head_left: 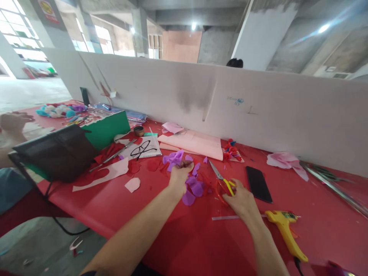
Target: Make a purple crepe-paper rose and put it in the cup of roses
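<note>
My left hand (181, 175) is among scattered purple petal-shaped pieces (195, 186) on the red table. Its fingers are drawn together in a pinch; what lies between the fingertips, if anything, is too small to make out. More purple pieces (173, 158) lie just beyond it. On the right, my right hand (240, 197) is closed around the yellow and red handles of a pair of scissors (217, 171). The blades are nearly together and point up and left, towards the purple pieces.
Right of the scissors lie a black phone (258, 184) and a yellow glue gun (287, 232). Folded pink sheets (195, 142), eyeglasses (141, 148) and a dark bag (57, 151) lie behind and left. Another person's hand (14, 124) shows at far left. A white partition (161, 90) borders the table.
</note>
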{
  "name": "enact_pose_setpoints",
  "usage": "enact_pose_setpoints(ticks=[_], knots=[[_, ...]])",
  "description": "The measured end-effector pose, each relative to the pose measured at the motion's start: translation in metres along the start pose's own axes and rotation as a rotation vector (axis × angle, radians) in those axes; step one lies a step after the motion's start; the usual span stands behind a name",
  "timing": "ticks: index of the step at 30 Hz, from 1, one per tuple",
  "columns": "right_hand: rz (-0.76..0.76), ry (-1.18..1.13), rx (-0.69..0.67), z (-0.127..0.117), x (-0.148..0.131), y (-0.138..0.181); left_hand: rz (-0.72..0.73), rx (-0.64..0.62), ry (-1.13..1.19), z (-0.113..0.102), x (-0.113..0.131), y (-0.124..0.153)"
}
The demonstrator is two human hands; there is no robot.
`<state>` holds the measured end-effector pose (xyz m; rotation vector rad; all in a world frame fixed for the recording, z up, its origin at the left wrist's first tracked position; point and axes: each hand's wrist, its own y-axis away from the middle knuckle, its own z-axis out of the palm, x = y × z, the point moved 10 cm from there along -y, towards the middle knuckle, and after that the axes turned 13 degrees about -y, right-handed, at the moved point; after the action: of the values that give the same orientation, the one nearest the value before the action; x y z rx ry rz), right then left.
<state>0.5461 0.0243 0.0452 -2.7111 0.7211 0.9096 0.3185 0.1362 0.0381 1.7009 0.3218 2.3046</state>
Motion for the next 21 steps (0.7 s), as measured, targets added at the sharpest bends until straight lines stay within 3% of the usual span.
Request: enact_pose_setpoints(ticks=[6, 12, 17, 21], knots=[[-0.037, -0.247, 0.04, -0.009, -0.002, 0.006, -0.141, 0.025, 0.173, 0.011, -0.009, -0.006], [-0.21, -0.635, 0.025, -0.004, -0.036, 0.021, -0.082, 0.038, 0.316, 0.021, -0.002, -0.004], [-0.201, -0.565, -0.078, 0.013, -0.051, 0.033, -0.071, 0.054, 0.312, 0.023, -0.005, -0.002], [-0.204, -0.389, -0.042, 0.017, -0.05, 0.036, -0.1, 0.043, 0.312, 0.013, -0.009, -0.008]])
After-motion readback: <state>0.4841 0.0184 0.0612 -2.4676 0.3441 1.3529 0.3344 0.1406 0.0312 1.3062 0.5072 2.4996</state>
